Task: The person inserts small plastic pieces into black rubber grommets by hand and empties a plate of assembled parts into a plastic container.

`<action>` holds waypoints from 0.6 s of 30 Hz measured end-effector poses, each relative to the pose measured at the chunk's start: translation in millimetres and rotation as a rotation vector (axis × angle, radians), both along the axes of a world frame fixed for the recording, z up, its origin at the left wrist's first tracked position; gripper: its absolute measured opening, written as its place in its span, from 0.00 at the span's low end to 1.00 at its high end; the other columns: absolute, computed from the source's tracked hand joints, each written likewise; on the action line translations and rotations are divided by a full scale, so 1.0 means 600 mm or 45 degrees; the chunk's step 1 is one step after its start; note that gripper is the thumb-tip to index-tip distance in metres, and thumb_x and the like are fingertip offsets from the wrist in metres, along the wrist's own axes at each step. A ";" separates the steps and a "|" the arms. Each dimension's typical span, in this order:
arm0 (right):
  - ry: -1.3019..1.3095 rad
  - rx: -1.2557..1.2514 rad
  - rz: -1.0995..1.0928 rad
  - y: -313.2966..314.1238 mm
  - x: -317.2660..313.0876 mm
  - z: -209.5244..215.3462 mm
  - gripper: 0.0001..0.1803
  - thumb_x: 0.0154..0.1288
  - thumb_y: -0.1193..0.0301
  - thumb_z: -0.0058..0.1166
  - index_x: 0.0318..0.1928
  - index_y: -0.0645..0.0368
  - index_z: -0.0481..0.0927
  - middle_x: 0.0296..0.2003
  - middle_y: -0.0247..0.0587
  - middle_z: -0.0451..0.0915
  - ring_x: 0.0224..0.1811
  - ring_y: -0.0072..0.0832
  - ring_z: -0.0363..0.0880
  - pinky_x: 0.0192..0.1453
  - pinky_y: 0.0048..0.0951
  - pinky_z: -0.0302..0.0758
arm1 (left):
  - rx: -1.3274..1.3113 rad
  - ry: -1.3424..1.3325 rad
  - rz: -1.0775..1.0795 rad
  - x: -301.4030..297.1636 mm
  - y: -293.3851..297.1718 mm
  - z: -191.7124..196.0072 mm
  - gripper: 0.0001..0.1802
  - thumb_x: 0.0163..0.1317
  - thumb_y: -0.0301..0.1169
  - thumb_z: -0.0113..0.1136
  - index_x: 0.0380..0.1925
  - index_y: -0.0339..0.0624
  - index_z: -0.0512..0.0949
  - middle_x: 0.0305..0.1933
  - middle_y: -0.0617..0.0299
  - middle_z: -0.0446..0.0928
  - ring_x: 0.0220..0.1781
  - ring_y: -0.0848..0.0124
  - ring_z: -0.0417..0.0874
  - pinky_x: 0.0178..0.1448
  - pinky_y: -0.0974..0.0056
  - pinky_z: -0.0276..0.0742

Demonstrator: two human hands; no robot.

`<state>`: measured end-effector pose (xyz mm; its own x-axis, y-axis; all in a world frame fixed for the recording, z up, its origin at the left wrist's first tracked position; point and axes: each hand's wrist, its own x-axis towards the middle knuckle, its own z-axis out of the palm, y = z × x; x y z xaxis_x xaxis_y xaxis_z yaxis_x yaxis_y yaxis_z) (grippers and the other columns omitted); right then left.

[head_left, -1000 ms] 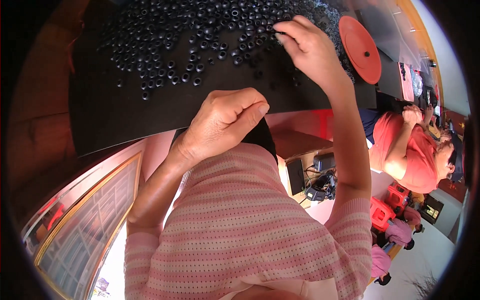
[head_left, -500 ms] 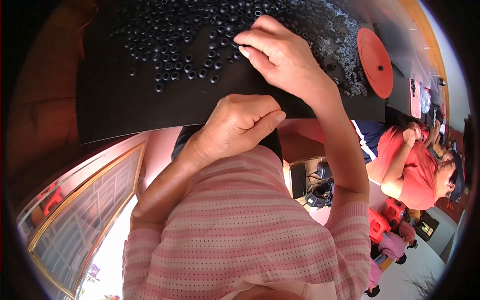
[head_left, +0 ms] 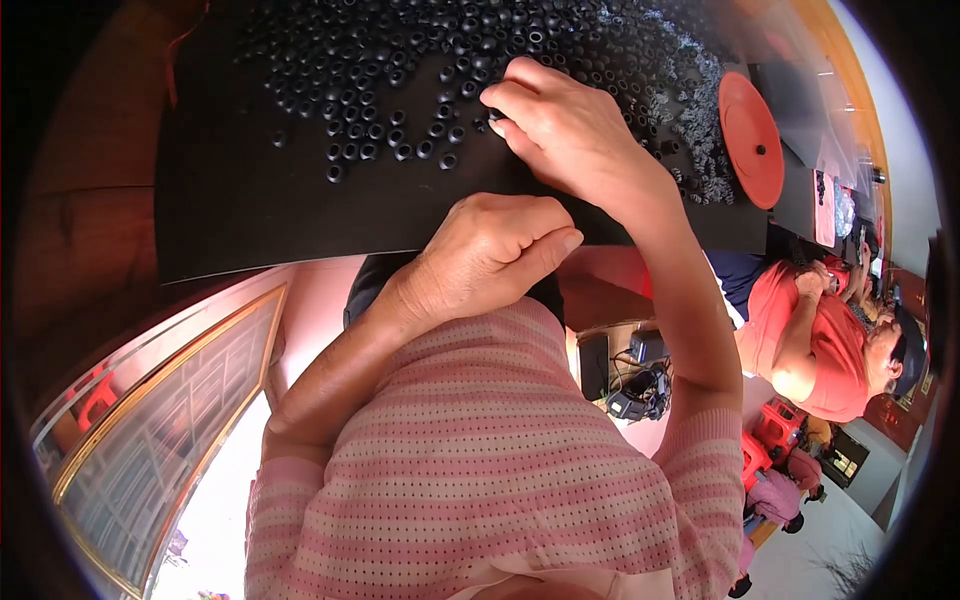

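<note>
White light point(head_left: 218, 505) (quite glaring) shines beside a gold-framed panel point(head_left: 185, 425).

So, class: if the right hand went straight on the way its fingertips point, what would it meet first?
For the right hand, probably the loose black beads just left of it, though its height above them is unclear.
</note>
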<state>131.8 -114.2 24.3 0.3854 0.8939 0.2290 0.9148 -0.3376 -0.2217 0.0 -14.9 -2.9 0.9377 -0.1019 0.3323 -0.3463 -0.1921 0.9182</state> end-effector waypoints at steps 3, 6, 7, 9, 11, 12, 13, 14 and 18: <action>-0.039 -0.015 -0.008 -0.005 0.005 -0.001 0.06 0.57 0.72 0.57 0.34 0.58 0.75 0.34 0.37 0.73 0.36 0.37 0.79 0.31 0.39 0.76 | -0.072 0.052 0.003 0.000 0.004 0.001 0.08 0.62 0.28 0.58 0.25 0.36 0.74 0.21 0.54 0.73 0.24 0.57 0.76 0.29 0.58 0.72; 0.092 0.217 -0.038 -0.030 -0.003 0.008 0.07 0.55 0.75 0.59 0.35 0.59 0.75 0.33 0.38 0.74 0.32 0.34 0.79 0.29 0.34 0.75 | -0.102 0.016 -0.046 0.000 0.009 -0.004 0.07 0.65 0.27 0.57 0.30 0.34 0.77 0.24 0.59 0.74 0.24 0.72 0.75 0.29 0.66 0.71; 0.269 0.324 -0.097 -0.039 -0.011 0.016 0.09 0.55 0.77 0.60 0.36 0.59 0.75 0.31 0.37 0.74 0.30 0.31 0.78 0.28 0.31 0.74 | -0.190 0.107 -0.058 -0.001 0.011 -0.001 0.07 0.67 0.27 0.56 0.31 0.35 0.78 0.25 0.62 0.75 0.25 0.75 0.74 0.30 0.68 0.71; 0.545 0.489 -0.184 -0.062 -0.023 0.020 0.12 0.55 0.81 0.62 0.40 0.59 0.77 0.28 0.34 0.74 0.25 0.19 0.73 0.26 0.20 0.69 | -0.279 0.201 -0.079 -0.003 0.013 0.002 0.08 0.68 0.28 0.55 0.32 0.36 0.78 0.26 0.64 0.75 0.26 0.78 0.74 0.30 0.70 0.71; 0.623 0.566 -0.223 -0.076 -0.043 0.021 0.12 0.56 0.80 0.61 0.41 0.59 0.77 0.29 0.32 0.75 0.25 0.16 0.72 0.26 0.18 0.68 | -0.409 0.290 -0.041 -0.002 0.016 0.002 0.11 0.71 0.32 0.51 0.39 0.36 0.78 0.28 0.67 0.76 0.27 0.81 0.72 0.31 0.74 0.69; 0.699 0.643 -0.261 -0.083 -0.052 0.021 0.12 0.56 0.80 0.61 0.41 0.60 0.77 0.29 0.31 0.75 0.26 0.13 0.72 0.26 0.16 0.66 | -0.409 0.294 -0.052 -0.001 0.019 0.005 0.11 0.71 0.32 0.51 0.39 0.36 0.78 0.28 0.67 0.76 0.27 0.81 0.72 0.31 0.74 0.69; 0.754 0.748 -0.220 -0.084 -0.061 0.018 0.13 0.56 0.81 0.61 0.42 0.61 0.77 0.31 0.30 0.76 0.27 0.12 0.70 0.26 0.14 0.64 | -0.540 0.417 -0.070 0.000 0.023 0.008 0.13 0.72 0.35 0.49 0.42 0.36 0.77 0.29 0.66 0.76 0.27 0.80 0.71 0.31 0.74 0.68; 0.768 0.783 -0.204 -0.084 -0.070 0.020 0.13 0.56 0.81 0.61 0.42 0.61 0.78 0.32 0.32 0.76 0.27 0.13 0.70 0.26 0.14 0.65 | -0.669 0.541 -0.086 0.001 0.025 0.009 0.15 0.73 0.37 0.47 0.46 0.36 0.75 0.30 0.65 0.76 0.27 0.80 0.70 0.32 0.75 0.67; 0.850 0.860 -0.090 -0.079 -0.095 0.015 0.12 0.59 0.82 0.58 0.45 0.62 0.78 0.43 0.40 0.69 0.31 0.18 0.75 0.29 0.17 0.71 | -0.876 0.516 -0.215 0.006 0.023 0.008 0.19 0.74 0.42 0.45 0.48 0.35 0.74 0.31 0.66 0.75 0.29 0.80 0.69 0.35 0.75 0.68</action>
